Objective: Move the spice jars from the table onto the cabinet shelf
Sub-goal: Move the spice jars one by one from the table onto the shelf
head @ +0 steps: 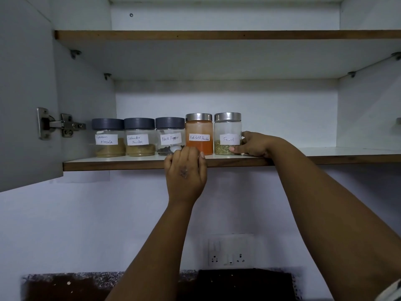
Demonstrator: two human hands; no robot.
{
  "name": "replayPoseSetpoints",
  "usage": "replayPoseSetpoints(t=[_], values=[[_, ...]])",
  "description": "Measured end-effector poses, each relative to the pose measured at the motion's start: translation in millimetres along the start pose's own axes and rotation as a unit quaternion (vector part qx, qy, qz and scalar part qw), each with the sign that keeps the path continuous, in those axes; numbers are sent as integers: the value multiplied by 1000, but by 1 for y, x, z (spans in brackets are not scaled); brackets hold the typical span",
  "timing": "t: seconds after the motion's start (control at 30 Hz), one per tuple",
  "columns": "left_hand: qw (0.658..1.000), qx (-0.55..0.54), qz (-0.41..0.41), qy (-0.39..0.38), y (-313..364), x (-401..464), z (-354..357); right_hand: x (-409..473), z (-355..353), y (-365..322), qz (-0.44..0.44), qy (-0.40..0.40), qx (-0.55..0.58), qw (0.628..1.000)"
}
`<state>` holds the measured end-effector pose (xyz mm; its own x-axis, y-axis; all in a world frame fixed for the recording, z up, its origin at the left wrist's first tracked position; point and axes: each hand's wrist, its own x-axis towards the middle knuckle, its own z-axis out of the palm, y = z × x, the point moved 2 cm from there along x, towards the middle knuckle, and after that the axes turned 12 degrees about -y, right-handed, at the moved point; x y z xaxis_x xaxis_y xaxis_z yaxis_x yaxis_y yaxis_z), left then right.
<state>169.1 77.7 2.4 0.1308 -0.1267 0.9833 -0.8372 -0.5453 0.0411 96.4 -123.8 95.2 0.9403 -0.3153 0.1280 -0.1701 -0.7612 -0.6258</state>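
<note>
Five spice jars stand upright in a row on the lower cabinet shelf (347, 158), each touching or just beside its neighbour — from the left, the Garam Masala jar (108, 137), the Coriander Powder jar (138, 137), the Black Pepper jar (170, 133), the Red Chilli Powder jar (199, 134) and, farthest right, the Fennel jar (227, 133). The first three have dark grey lids, the last two metal ones. The right hand (257, 144) grips the Fennel jar from its right side, thumb across the near base and fingers curled behind. The left hand (185, 172) is at the shelf's near edge, its curled fingers against the bases of the Black Pepper and Red Chilli Powder jars — whether it actually holds either, I cannot tell. The cabinet door (23, 94) stands open at far left, and a switch panel (230, 250) sits on the wall below.
</note>
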Motion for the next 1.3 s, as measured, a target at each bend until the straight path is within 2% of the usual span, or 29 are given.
replayPoseSetpoints(t=[0.17,0.47,0.67,0.77,0.87,0.93,1.03,1.1,1.17,1.23,1.3], values=[[1000,2,1,4,-1,-1,1,-3,1,-2,2,-6,-22,1000],[1000,3,10,12,-1,-2,2,-14,8,-9,71,6,-41,997],[1000,-10,-5,-20,1,-1,-3,-28,23,-10,113,12,-39,993],[998,-33,-4,-49,4,-1,-14,-48,26,-6,135,65,-164,975],[994,-62,-3,-85,5,-7,-24,-74,37,0,118,141,-246,952],[991,-99,-3,-90,8,-19,-27,-89,52,10,76,207,-270,937],[979,-165,-54,-110,17,-58,-28,-118,97,31,-23,317,-228,921],[965,-195,-90,-150,26,-104,-23,-138,144,56,-42,351,-228,907],[936,-220,-114,-248,34,-159,-13,-159,194,93,1,333,-196,923],[886,-224,-141,-381,37,-220,-3,-183,238,134,77,287,-162,941],[832,-218,-168,-482,39,-282,1,-212,275,174,151,247,-132,948]])
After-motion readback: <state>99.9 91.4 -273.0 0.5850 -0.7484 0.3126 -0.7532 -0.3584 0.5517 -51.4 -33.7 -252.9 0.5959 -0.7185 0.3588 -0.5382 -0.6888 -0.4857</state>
